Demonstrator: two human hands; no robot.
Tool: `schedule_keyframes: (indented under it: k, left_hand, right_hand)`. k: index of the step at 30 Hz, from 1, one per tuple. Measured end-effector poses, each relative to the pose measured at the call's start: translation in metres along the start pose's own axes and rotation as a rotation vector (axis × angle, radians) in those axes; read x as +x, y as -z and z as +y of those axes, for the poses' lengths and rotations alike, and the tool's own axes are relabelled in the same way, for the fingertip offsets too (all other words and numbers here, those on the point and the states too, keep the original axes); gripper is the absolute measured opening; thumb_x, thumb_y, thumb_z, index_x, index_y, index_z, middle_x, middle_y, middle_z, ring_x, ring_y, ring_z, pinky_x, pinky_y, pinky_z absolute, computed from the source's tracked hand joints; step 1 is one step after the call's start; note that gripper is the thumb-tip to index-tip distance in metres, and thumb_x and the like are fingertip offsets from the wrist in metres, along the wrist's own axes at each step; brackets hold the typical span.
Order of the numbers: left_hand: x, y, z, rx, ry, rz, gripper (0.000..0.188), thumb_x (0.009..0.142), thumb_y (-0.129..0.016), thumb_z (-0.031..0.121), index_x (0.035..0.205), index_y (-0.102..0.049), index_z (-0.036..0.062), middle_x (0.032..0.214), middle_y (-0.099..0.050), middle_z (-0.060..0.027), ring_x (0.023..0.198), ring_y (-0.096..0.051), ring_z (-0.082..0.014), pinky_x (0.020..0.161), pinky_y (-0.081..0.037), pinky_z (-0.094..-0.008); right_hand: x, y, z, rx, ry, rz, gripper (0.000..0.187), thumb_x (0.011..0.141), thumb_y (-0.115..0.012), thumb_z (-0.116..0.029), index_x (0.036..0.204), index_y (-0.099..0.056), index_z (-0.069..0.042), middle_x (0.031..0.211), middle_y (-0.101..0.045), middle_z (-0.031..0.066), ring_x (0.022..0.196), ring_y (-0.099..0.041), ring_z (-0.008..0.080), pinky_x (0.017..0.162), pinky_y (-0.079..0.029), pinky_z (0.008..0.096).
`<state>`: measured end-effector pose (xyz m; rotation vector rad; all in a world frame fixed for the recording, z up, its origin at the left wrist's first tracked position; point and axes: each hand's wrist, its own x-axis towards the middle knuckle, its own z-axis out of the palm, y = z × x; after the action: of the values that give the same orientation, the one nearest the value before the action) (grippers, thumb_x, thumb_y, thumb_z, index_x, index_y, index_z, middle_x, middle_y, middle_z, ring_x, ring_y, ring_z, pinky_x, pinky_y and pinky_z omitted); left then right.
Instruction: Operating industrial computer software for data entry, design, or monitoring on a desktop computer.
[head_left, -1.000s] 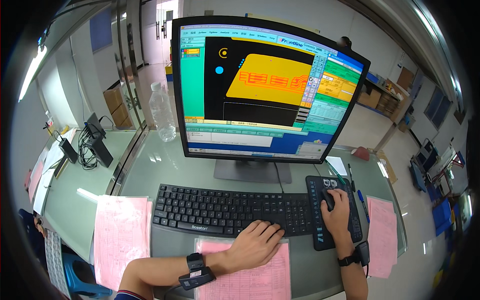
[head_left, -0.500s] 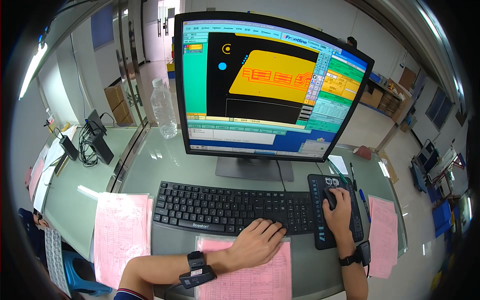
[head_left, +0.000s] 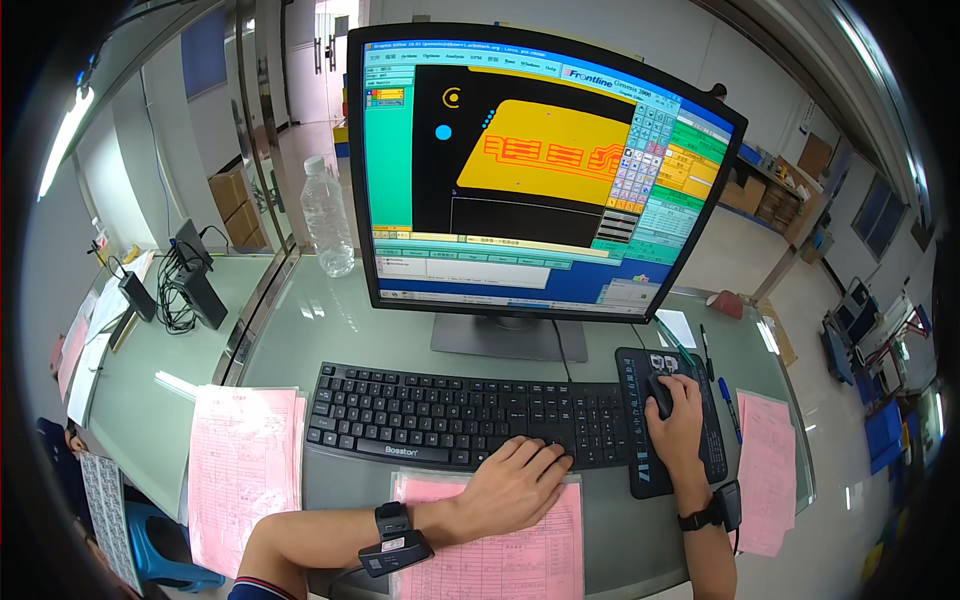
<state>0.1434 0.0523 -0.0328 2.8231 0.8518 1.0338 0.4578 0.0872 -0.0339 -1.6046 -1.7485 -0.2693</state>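
While the left hand rests fingers-spread on the black keyboard, the right hand, at three o'clock, cups the mouse: light, rigid, smooth, likely best gripped at its sides.

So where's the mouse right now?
In the head view the mouse sits on the dark mouse pad right of the keyboard, under the right hand.

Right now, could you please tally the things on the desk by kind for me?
Monitor: 1
Keyboard: 1
Mouse under the right hand: 1
Mouse pad: 1
Water bottle: 1
Pink paper forms: 3
Pens: 2
Total: 10
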Motion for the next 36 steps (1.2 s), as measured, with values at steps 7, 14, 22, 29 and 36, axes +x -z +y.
schedule_keyframes:
  k: [7, 14, 22, 29, 36]
  left_hand:
    - [0.0003, 0.0006, 0.0001, 0.0, 0.0, -0.009, 0.037, 0.097, -0.072, 0.027, 0.124, -0.072, 0.0017, 0.129, -0.068, -0.0115, 0.112, -0.062, -0.0276, 0.103, -0.048, -0.0417]
    - [-0.0008, -0.0005, -0.0007, 0.004, -0.016, 0.01, 0.036, 0.097, -0.072, 0.026, 0.123, -0.074, 0.0009, 0.125, -0.069, -0.0111, 0.11, -0.061, -0.0271, 0.101, -0.049, -0.0405]
    - [-0.001, 0.0003, -0.0008, 0.007, -0.027, 0.013, 0.035, 0.097, -0.072, 0.025, 0.122, -0.076, 0.001, 0.123, -0.069, -0.0103, 0.11, -0.062, -0.0266, 0.101, -0.049, -0.0398]
    - [-0.0008, -0.0007, -0.0005, -0.002, -0.021, 0.026, 0.035, 0.097, -0.072, 0.025, 0.121, -0.076, 0.0011, 0.122, -0.069, -0.011, 0.11, -0.062, -0.0265, 0.1, -0.049, -0.0394]
    - [-0.0015, -0.0024, -0.0015, -0.011, -0.025, 0.034, 0.034, 0.097, -0.072, 0.025, 0.121, -0.076, 0.0007, 0.121, -0.069, -0.0113, 0.109, -0.062, -0.0271, 0.099, -0.05, -0.0397]
  right_hand:
    - [-0.001, -0.0013, 0.0049, 0.008, -0.019, -0.015, 0.036, 0.089, -0.075, -0.009, 0.123, -0.068, 0.0, 0.128, -0.062, 0.0224, 0.12, -0.061, 0.0428, 0.104, -0.05, 0.0479]
    - [-0.0006, -0.0013, 0.0036, -0.011, -0.01, -0.008, 0.036, 0.089, -0.074, -0.006, 0.124, -0.066, 0.002, 0.127, -0.062, 0.0232, 0.119, -0.061, 0.0434, 0.105, -0.049, 0.0479]
    - [0.0, -0.0017, 0.0043, -0.022, -0.008, -0.01, 0.036, 0.09, -0.074, -0.007, 0.124, -0.066, 0.002, 0.127, -0.061, 0.0236, 0.119, -0.061, 0.0437, 0.105, -0.049, 0.0477]
    - [-0.0011, -0.0014, 0.005, 0.016, -0.031, -0.027, 0.037, 0.092, -0.075, -0.009, 0.126, -0.068, 0.002, 0.131, -0.061, 0.0247, 0.123, -0.059, 0.0445, 0.107, -0.048, 0.0489]
    - [-0.0016, -0.0023, 0.0068, 0.015, -0.051, -0.034, 0.038, 0.092, -0.075, -0.01, 0.127, -0.067, 0.002, 0.133, -0.06, 0.0255, 0.124, -0.059, 0.0453, 0.108, -0.047, 0.0497]
